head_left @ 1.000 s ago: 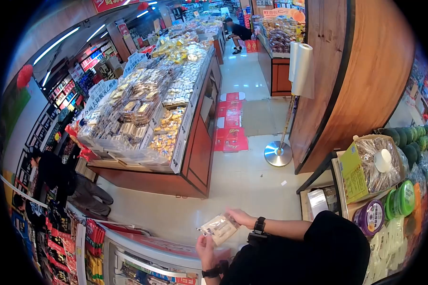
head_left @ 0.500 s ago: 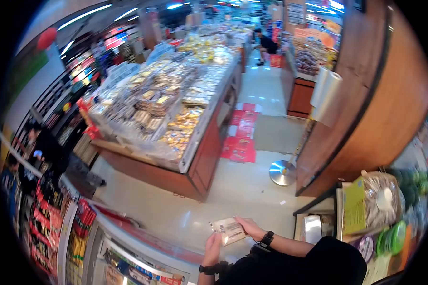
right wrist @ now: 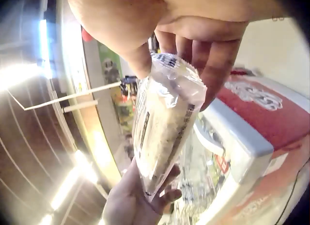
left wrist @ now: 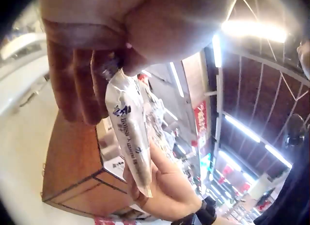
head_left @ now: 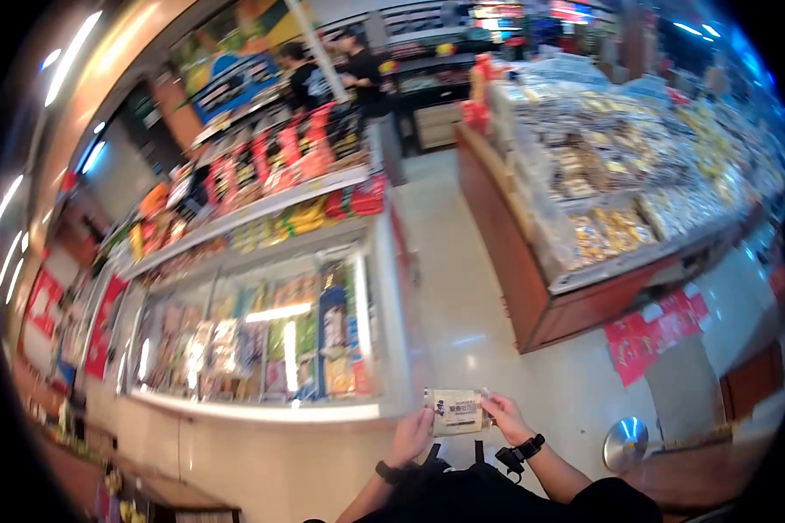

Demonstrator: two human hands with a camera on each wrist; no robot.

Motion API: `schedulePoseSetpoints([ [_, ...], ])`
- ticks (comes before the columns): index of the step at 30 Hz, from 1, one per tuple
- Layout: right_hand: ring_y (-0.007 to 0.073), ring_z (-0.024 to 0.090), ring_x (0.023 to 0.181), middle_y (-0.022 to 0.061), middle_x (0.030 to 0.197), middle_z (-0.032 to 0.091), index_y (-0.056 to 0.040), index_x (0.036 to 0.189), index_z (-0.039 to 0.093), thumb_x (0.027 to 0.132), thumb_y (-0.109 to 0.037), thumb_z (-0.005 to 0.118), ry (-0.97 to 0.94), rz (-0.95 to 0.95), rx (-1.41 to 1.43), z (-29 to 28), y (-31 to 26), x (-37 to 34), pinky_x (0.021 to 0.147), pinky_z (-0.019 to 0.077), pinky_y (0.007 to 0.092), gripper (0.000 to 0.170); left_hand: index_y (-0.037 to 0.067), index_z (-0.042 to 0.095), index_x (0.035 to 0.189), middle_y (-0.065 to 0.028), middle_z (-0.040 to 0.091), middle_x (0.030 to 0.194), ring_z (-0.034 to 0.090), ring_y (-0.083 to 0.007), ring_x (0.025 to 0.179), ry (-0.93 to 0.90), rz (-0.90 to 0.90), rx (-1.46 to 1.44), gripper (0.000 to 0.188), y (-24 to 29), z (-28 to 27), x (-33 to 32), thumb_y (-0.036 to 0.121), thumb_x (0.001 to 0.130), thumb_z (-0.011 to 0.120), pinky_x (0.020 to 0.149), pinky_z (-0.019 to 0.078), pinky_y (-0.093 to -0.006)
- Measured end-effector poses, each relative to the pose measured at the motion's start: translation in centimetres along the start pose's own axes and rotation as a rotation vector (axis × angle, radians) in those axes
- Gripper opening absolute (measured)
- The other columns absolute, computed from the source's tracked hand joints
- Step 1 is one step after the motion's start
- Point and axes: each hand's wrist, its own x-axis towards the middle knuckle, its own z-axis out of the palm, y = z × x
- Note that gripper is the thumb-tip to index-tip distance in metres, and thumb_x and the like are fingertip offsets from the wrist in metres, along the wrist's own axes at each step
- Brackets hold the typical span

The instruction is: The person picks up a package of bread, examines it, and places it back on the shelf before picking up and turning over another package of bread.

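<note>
A packaged pale snack (head_left: 458, 411), flat and in a clear wrapper with dark print, is held up in front of the body. My left hand (head_left: 408, 438) pinches its left end between thumb and fingers. On the opposite end, my right hand (head_left: 508, 418) has a similar pinch. In the left wrist view the packet (left wrist: 128, 130) appears nearly edge-on, with the right hand (left wrist: 167, 186) beyond it. The right wrist view shows the crimped wrapper end of the packet (right wrist: 164, 113) at the right thumb, and the left hand (right wrist: 135, 198) at the far end.
A glass-topped freezer (head_left: 384, 405) stands ahead on the left, with snack bags (head_left: 296, 157) shelved behind it. To the right is a wooden display counter (head_left: 532, 296) piled with packaged goods. Two people (head_left: 364, 78) stand at the back. A round metal base (head_left: 625, 443) sits on the floor.
The head view has swung left, bringing the freezer ahead and the display counter to the right. Both hands still hold the packet, which now shows its printed face more squarely.
</note>
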Motion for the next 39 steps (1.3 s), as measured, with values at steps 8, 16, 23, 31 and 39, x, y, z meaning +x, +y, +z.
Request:
schedulePoseSetpoints([
  [8,0.0081,0.061,0.088,-0.0001,0.099,0.064,-0.0051,0.116,0.063,0.099,-0.026,0.058,-0.558,0.207,-0.067,9.9,2.7,5.0,0.073,0.0521,0.0256,0.027,0.0,0.065,0.102,-0.0021,0.065,0.081,0.057,-0.0079,0.068,0.501,-0.252,-0.253,0.03,-5.8,-4.7,-11.6,0.027,0.102,0.052,0.061,0.0472,-0.0238],
  [16,0.0102,0.061,0.093,0.0003,0.111,0.063,-0.0056,0.129,0.056,0.098,-0.025,0.059,-0.635,0.235,-0.154,17.1,3.5,4.2,0.074,0.0552,0.0303,0.037,0.003,0.065,0.107,-0.0017,0.065,0.087,0.06,-0.0074,0.074,0.62,-0.278,-0.654,0.03,-8.4,-10.9,-13.7,0.029,0.102,0.053,0.062,0.0522,-0.0248],
  [23,0.01,0.061,0.08,0.0018,0.099,0.065,-0.0032,0.129,0.052,0.098,-0.019,0.059,-0.55,0.204,-0.347,25.6,5.5,5.1,0.065,0.0566,0.0288,0.036,0.0,0.064,0.111,-0.0032,0.067,0.095,0.061,-0.0089,0.083,0.657,-0.143,-0.562,0.028,-12.3,-18.5,-15.2,0.024,0.101,0.053,0.073,0.0481,-0.0235],
  [31,0.0054,0.058,0.069,0.0005,0.089,0.065,-0.003,0.116,0.06,0.099,-0.016,0.057,-0.513,0.02,-0.463,38.2,12.0,4.8,0.057,0.0513,0.0235,0.022,0.0,0.062,0.108,-0.0017,0.061,0.082,0.055,-0.0104,0.069,0.774,-0.16,-0.551,0.026,-21.1,-26.6,-19.5,0.023,0.099,0.054,0.061,0.0467,-0.0284],
  [39,0.0087,0.06,0.081,0.002,0.099,0.065,-0.0049,0.125,0.057,0.099,-0.022,0.057,-0.594,0.014,-0.633,46.4,12.7,4.1,0.066,0.0512,0.0249,0.03,0.001,0.059,0.116,-0.0036,0.063,0.09,0.057,-0.0115,0.079,0.761,-0.238,-0.557,0.031,-26.0,-31.1,-23.5,0.027,0.099,0.056,0.068,0.0482,-0.0271],
])
